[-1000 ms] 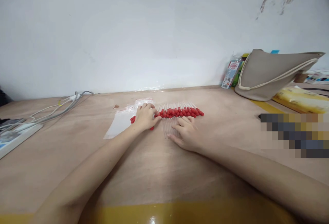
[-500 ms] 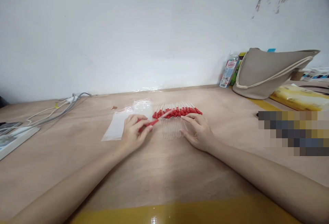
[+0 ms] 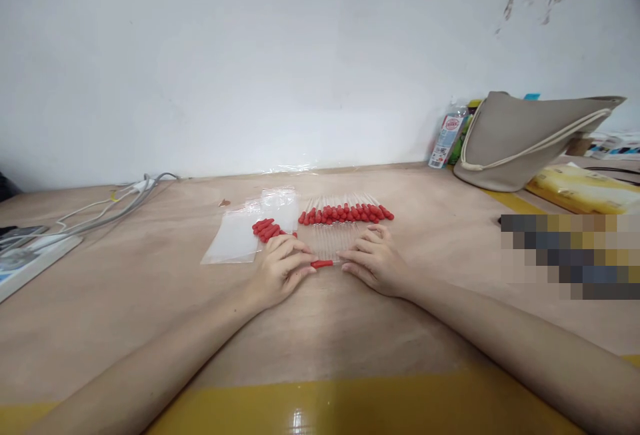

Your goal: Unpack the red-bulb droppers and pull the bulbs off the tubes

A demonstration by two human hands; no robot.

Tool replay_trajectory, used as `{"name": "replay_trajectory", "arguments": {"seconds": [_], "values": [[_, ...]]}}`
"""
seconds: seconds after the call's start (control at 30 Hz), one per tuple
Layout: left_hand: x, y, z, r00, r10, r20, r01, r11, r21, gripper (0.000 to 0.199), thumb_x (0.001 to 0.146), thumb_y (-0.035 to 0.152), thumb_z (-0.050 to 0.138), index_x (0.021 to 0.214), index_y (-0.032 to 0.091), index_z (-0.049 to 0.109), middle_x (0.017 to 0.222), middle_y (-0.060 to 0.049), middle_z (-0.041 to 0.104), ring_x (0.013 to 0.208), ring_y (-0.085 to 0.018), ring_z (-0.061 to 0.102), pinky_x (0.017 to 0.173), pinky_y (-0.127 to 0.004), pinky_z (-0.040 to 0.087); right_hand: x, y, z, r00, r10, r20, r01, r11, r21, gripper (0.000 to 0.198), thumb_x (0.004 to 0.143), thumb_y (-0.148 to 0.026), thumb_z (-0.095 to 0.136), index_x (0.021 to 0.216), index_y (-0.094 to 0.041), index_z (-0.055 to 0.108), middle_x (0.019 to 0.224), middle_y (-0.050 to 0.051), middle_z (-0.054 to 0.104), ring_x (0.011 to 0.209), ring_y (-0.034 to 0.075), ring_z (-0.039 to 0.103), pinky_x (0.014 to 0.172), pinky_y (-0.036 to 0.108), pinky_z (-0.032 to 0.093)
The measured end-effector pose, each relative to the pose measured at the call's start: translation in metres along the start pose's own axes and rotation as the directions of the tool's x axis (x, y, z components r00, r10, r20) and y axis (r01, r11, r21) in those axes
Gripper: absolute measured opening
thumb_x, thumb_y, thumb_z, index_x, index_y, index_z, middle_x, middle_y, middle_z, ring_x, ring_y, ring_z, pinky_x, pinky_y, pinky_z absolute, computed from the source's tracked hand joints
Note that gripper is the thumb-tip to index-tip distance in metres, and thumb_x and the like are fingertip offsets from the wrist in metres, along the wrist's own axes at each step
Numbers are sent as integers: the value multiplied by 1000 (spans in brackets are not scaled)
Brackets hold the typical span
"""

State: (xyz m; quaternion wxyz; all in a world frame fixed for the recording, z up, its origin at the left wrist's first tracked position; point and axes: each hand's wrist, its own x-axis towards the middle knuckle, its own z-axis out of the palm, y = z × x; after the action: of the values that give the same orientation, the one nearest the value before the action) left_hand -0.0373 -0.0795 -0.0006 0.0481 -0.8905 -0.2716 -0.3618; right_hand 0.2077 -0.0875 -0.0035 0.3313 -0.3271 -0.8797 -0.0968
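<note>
A dropper with a red rubber bulb (image 3: 323,263) lies level between my hands. My left hand (image 3: 286,267) pinches the bulb end, and my right hand (image 3: 374,263) has its fingers closed at the clear tube end. Just behind them is a row of thin clear tubes (image 3: 327,240), partly covered by my fingers. Farther back, several red-bulbed droppers (image 3: 345,213) lie side by side, their tubes pointing at the wall. Loose red bulbs (image 3: 267,229) are heaped beside my left hand, at the edge of flat clear zip bags (image 3: 229,238).
Cables (image 3: 125,205) and a white power strip (image 3: 40,268) are at the left. A grey bag (image 3: 530,142), a bottle (image 3: 447,138) and a yellow packet (image 3: 583,188) stand or lie at the back right. Yellow tape (image 3: 320,408) runs along the front edge.
My left hand has moved right and nearer to me, bringing the red bulb to my right hand. The tilted dropper is now level between both hands. The loose red bulbs have come into view.
</note>
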Motion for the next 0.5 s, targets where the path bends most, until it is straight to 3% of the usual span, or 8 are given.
{"name": "replay_trajectory", "arguments": {"seconds": [0.1,0.23,0.4,0.5], "values": [[3,4,-2,1000,-16,-8,16,1000,-13,18,79,27,60,97,23,62,95,-4,61,91,-18,52,85,-37,39,1,-1,1,1000,-9,-10,9,1000,-7,22,87,-33,48,88,-23,67,69,0,63,74,14,49,90,38,25],[10,15,0,998,3,59,-2,1000,-14,41,75,40,63,111,22,57,108,-6,59,103,-22,49,90,-40,37,2,-5,4,998,-30,-47,30,1000,-6,21,86,-30,49,83,-21,67,67,0,62,73,14,47,88,37,25],[15,24,7,995,5,99,-9,999,38,16,85,31,53,94,22,63,95,-2,66,93,-18,53,85,-36,35,4,-13,5,996,-78,-52,80,996,28,23,87,-30,46,78,-19,65,64,0,60,68,13,46,86,36,26],[15,27,7,993,-12,117,3,997,79,14,87,27,51,86,20,63,85,-1,68,85,-16,55,83,-36,34,3,-15,4,993,-94,-71,98,994,49,23,87,-28,46,77,-19,65,62,-1,59,66,12,45,84,36,26]]}}
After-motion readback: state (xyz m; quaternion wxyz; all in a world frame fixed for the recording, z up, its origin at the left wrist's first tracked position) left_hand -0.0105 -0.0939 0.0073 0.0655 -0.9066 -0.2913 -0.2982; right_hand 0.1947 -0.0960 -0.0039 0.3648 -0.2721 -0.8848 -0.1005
